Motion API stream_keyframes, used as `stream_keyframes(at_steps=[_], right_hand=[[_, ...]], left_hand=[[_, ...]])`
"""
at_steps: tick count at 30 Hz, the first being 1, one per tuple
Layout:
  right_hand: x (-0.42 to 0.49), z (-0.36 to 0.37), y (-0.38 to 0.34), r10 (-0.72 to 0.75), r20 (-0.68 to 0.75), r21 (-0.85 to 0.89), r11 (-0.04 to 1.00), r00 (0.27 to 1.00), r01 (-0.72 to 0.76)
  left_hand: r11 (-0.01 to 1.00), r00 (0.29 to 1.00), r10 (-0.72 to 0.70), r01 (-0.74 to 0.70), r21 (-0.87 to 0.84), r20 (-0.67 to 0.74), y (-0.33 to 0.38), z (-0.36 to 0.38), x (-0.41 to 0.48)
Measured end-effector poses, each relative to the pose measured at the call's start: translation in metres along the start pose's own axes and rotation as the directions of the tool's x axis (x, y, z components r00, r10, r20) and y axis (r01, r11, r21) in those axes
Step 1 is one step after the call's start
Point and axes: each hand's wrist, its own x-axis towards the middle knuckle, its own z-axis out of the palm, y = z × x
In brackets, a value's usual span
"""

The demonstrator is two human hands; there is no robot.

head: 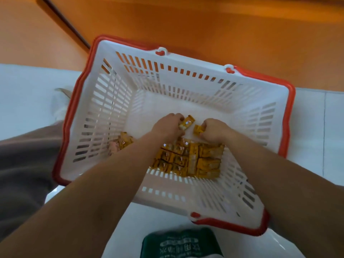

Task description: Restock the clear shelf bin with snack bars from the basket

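Both hands were down inside the white basket (104, 108), which had a red rim and slatted walls. The forearms crossed over its near wall and covered part of the floor of the basket.

Left hand (165, 127): fingers curled, pinching one orange snack bar (187, 122) at its near end, with the bar sticking out past the fingertips. Right hand (216, 131): fingers curled tight round a second bar (198, 129), only a short end of it showing. The two held bars were near each other, not touching.

The main pile of snack bars (188, 159) lay in the basket's near half, between the wrists and partly under them. A smaller clump of bars (121, 144) sat by the left wall, partly hidden by the left forearm.

Around the basket:
- An orange surface (186, 21) lay beyond the far rim.
- A pale white surface (28, 99) showed on both sides.
- A grey-brown trouser leg (24, 164) was at the left.
- A blurred white shape (59, 105) sat just beside the left rim; I could not tell what it was.
- A dark green label with white print (178, 244) was at the bottom edge, just below the near rim, on something white.
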Motion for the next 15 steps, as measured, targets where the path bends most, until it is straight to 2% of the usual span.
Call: stream_keyframes(at_steps=[2, 5, 8, 10, 12, 15], right_hand=[[-0.004, -0.010, 0.000, -0.028, -0.062, 0.064, 0.997, 0.998, 0.032], [-0.019, -0.026, -0.004, -0.088, 0.030, 0.114, 0.990, 0.996, 0.084], [-0.033, -0.025, -0.006, -0.113, 0.219, 0.007, 0.993, 0.969, 0.115], [-0.039, -0.018, -0.002, -0.075, 0.283, -0.075, 0.992, 0.956, 0.100], [-0.043, -0.013, 0.001, -0.043, 0.312, -0.161, 0.982, 0.949, 0.097], [-0.042, -0.008, 0.004, -0.075, 0.283, -0.267, 0.951, 0.956, 0.153]], left_hand=[[1.000, 0.999, 0.002, -0.003, 0.003, 0.045, -0.004, -0.009, 0.001], [1.000, 0.987, 0.018, -0.015, -0.017, 0.160, -0.011, -0.029, -0.009], [1.000, 0.954, 0.011, -0.006, -0.016, 0.299, -0.015, -0.032, -0.023], [1.000, 0.933, -0.014, 0.004, 0.029, 0.361, -0.015, -0.023, -0.030], [1.000, 0.924, -0.023, 0.018, 0.017, 0.382, -0.016, -0.016, -0.033], [0.996, 0.933, 0.025, -0.052, 0.067, 0.360, -0.015, -0.012, -0.034]])
